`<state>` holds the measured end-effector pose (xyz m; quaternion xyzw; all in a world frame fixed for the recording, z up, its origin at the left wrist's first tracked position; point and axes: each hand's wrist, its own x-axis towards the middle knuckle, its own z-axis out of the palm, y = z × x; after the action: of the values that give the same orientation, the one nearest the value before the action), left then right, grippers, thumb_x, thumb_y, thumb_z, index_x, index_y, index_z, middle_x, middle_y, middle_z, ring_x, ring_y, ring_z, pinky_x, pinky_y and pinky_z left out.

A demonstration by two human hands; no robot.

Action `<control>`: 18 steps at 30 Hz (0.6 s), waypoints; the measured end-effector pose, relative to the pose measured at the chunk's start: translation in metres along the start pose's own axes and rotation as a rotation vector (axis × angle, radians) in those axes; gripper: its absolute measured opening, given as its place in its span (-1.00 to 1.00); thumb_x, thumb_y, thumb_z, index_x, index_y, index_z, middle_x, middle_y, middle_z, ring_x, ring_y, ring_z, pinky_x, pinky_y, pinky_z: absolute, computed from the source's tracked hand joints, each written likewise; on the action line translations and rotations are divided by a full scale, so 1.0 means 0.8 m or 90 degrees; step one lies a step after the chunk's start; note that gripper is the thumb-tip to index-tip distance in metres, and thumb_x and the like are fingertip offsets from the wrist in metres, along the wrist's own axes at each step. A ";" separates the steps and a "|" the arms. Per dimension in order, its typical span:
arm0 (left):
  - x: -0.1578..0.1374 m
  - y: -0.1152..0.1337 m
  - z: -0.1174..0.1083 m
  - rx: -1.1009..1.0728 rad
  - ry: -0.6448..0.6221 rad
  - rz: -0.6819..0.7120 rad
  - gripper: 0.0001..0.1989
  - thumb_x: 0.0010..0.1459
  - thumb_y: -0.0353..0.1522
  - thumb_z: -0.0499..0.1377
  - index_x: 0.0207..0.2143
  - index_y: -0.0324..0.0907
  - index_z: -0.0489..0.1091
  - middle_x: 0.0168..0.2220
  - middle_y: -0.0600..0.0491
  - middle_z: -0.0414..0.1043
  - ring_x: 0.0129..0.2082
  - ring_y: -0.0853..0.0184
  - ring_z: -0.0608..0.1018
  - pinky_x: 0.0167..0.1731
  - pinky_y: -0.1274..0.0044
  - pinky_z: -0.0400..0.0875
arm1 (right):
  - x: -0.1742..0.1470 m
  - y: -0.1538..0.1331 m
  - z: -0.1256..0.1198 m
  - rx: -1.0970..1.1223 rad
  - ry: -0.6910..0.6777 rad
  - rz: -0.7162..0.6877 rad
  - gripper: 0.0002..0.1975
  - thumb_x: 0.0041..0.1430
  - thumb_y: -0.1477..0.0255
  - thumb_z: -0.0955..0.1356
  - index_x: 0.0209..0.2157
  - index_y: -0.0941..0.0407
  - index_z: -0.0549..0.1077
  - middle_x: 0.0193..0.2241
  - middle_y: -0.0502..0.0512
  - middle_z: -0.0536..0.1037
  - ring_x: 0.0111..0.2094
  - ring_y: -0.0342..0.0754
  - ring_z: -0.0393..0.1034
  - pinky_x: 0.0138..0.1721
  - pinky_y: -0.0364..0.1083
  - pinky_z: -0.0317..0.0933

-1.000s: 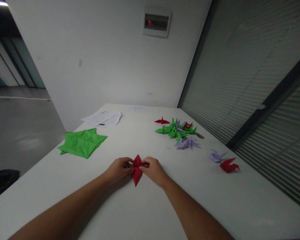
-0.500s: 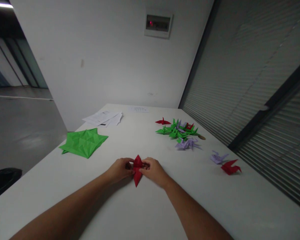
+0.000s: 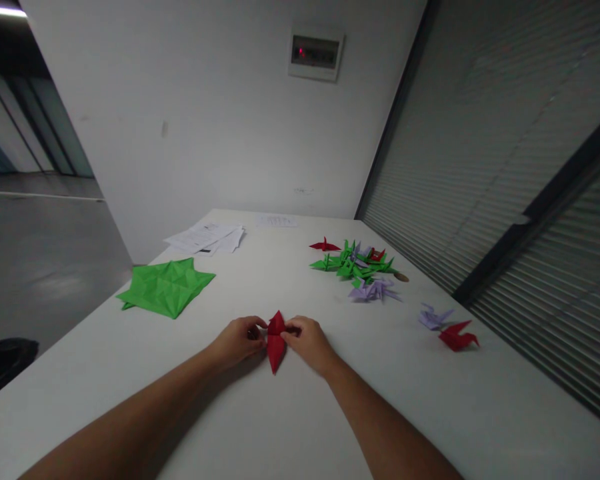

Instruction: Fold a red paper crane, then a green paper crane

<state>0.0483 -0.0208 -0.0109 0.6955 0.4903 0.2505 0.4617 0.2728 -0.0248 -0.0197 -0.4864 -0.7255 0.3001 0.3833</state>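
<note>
A folded piece of red origami paper [image 3: 276, 352], long and pointed at both ends, lies between my hands over the near middle of the white table [image 3: 300, 427]. My left hand [image 3: 237, 341] pinches its left edge with curled fingers. On the other side, my right hand [image 3: 307, 341] grips the right edge, thumb on top near the middle of the paper. The undersides of the fingers and the far folds are hidden.
Green creased sheets [image 3: 167, 287] lie at the left, with printed papers [image 3: 207, 237] behind. A pile of green, purple and red paper cranes [image 3: 353, 263] sits at the back right. Nearer are a purple crane [image 3: 434, 317] and a red crane [image 3: 459, 337]. A black bin [image 3: 5, 363] stands beyond the left edge.
My right thumb has shifted slightly up along the red paper, and the paper's far tip looks bent at a different angle. Both hands stay in nearly the same place.
</note>
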 end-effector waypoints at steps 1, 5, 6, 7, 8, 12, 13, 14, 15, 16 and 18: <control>0.000 -0.001 0.000 -0.001 0.002 0.002 -0.61 -0.02 -0.28 0.26 -0.11 -0.22 0.49 -0.46 0.12 0.47 -0.54 0.38 0.46 -0.51 0.57 0.30 | 0.000 0.002 0.000 0.006 0.009 0.006 -0.85 0.05 0.58 0.42 -0.34 0.16 0.64 -0.41 0.06 0.59 -0.38 -0.07 0.43 -0.31 -0.13 0.27; -0.001 -0.003 0.001 -0.014 0.003 0.001 -0.64 -0.02 -0.30 0.27 -0.14 -0.22 0.48 -0.49 0.12 0.48 -0.57 0.39 0.44 -0.54 0.57 0.27 | 0.002 0.010 -0.005 0.041 0.061 0.049 -0.88 0.04 0.48 0.42 -0.37 0.17 0.63 -0.45 0.08 0.61 -0.44 -0.06 0.43 -0.40 -0.14 0.26; -0.001 -0.003 0.001 -0.017 0.002 -0.001 -0.65 -0.02 -0.30 0.26 -0.14 -0.22 0.48 -0.49 0.13 0.47 -0.57 0.40 0.43 -0.54 0.57 0.27 | 0.004 0.013 -0.008 0.044 0.082 0.058 -0.89 0.03 0.46 0.41 -0.39 0.17 0.62 -0.46 0.08 0.61 -0.46 -0.06 0.42 -0.43 -0.14 0.25; -0.002 -0.003 0.001 -0.019 0.001 -0.003 -0.65 -0.02 -0.31 0.26 -0.15 -0.22 0.48 -0.50 0.13 0.47 -0.58 0.40 0.43 -0.53 0.57 0.28 | 0.006 0.015 -0.013 0.046 0.097 0.070 -0.88 0.03 0.43 0.41 -0.41 0.17 0.60 -0.48 0.08 0.61 -0.47 -0.06 0.42 -0.45 -0.14 0.25; -0.002 -0.003 0.001 -0.020 0.001 -0.004 -0.66 -0.02 -0.31 0.26 -0.15 -0.22 0.48 -0.50 0.13 0.47 -0.58 0.40 0.43 -0.53 0.57 0.28 | 0.008 0.017 -0.019 0.053 0.108 0.082 -0.86 0.03 0.39 0.42 -0.42 0.17 0.59 -0.50 0.07 0.60 -0.50 -0.06 0.42 -0.47 -0.14 0.24; -0.004 -0.002 0.000 -0.021 0.000 -0.002 -0.66 -0.03 -0.29 0.27 -0.17 -0.22 0.49 -0.49 0.13 0.46 -0.55 0.39 0.45 -0.51 0.57 0.30 | 0.019 0.026 -0.056 0.037 0.176 0.115 -0.79 0.00 0.28 0.42 -0.43 0.15 0.57 -0.54 0.07 0.60 -0.51 -0.03 0.45 -0.49 -0.13 0.26; -0.004 -0.003 -0.001 -0.021 0.001 0.001 -0.66 -0.03 -0.29 0.27 -0.17 -0.22 0.49 -0.49 0.13 0.46 -0.55 0.40 0.45 -0.51 0.57 0.30 | 0.020 0.030 -0.068 0.028 0.190 0.120 -0.79 -0.01 0.27 0.42 -0.45 0.14 0.56 -0.55 0.07 0.60 -0.51 -0.02 0.46 -0.49 -0.13 0.26; -0.004 -0.003 -0.001 -0.019 0.002 0.006 -0.67 -0.03 -0.29 0.27 -0.17 -0.22 0.49 -0.48 0.13 0.46 -0.55 0.40 0.45 -0.51 0.57 0.30 | 0.020 0.035 -0.080 0.022 0.201 0.124 -0.79 -0.02 0.27 0.41 -0.46 0.14 0.56 -0.55 0.07 0.59 -0.51 -0.02 0.47 -0.49 -0.13 0.27; -0.004 -0.004 -0.001 -0.016 0.002 0.010 -0.67 -0.03 -0.30 0.26 -0.18 -0.22 0.49 -0.48 0.13 0.46 -0.55 0.40 0.45 -0.51 0.57 0.29 | 0.019 0.040 -0.094 0.014 0.214 0.131 -0.78 -0.03 0.26 0.41 -0.47 0.14 0.55 -0.56 0.08 0.59 -0.51 -0.01 0.47 -0.49 -0.12 0.27; -0.004 -0.005 -0.002 -0.013 0.001 0.014 -0.68 -0.02 -0.30 0.26 -0.18 -0.23 0.49 -0.48 0.12 0.47 -0.55 0.40 0.45 -0.51 0.57 0.29 | 0.017 0.047 -0.108 0.006 0.231 0.139 -0.77 -0.04 0.25 0.41 -0.46 0.14 0.56 -0.57 0.08 0.59 -0.52 0.00 0.48 -0.49 -0.12 0.27; -0.003 -0.007 -0.001 -0.007 -0.003 0.016 -0.68 -0.02 -0.31 0.25 -0.18 -0.23 0.49 -0.49 0.12 0.46 -0.55 0.40 0.45 -0.51 0.57 0.28 | 0.008 0.061 -0.135 -0.011 0.270 0.158 -0.75 -0.06 0.23 0.42 -0.45 0.14 0.56 -0.56 0.10 0.60 -0.51 0.02 0.49 -0.48 -0.11 0.29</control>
<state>0.0441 -0.0218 -0.0150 0.6996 0.4791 0.2571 0.4636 0.3865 0.0052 -0.0006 -0.6276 -0.5660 0.2299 0.4827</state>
